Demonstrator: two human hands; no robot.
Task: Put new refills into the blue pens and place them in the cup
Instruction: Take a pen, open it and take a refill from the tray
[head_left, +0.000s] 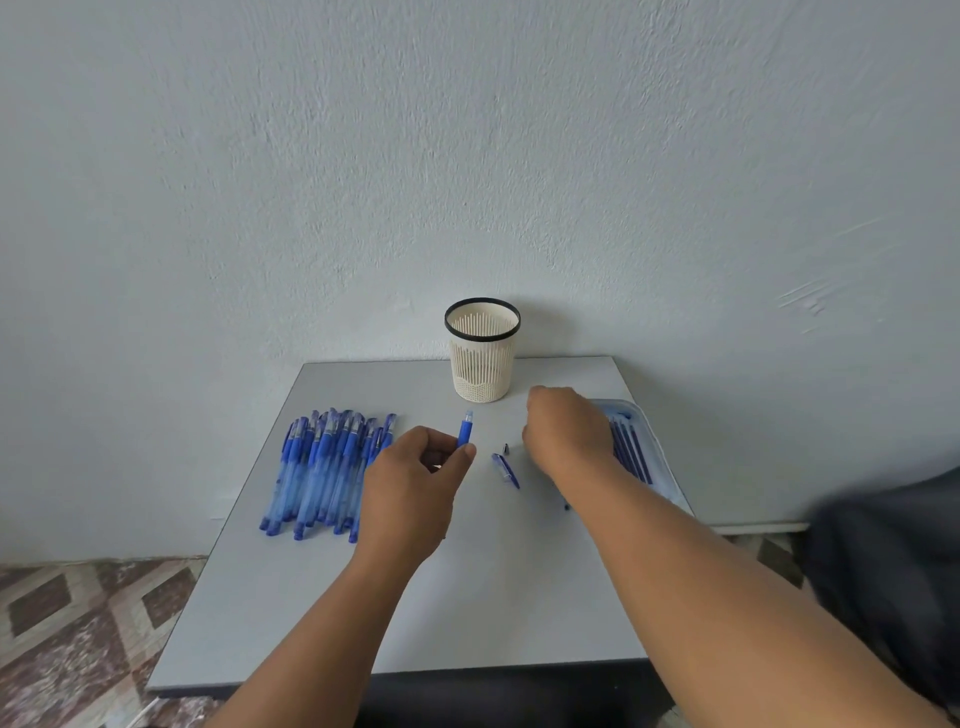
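Gripping unlabelled blue pen, left hand.

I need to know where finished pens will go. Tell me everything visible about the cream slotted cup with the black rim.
The cream slotted plastic cup with the black rim stands upright at the far edge of the grey table, near the wall. Its wall has thin vertical slots above a finer mesh band at the base. No pens stick out above the rim. Nothing touches it; both hands are nearer the camera.

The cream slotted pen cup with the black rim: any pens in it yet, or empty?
Empty as far as visible: the cream slotted pen cup stands upright, and only bare slats show through its open mouth.
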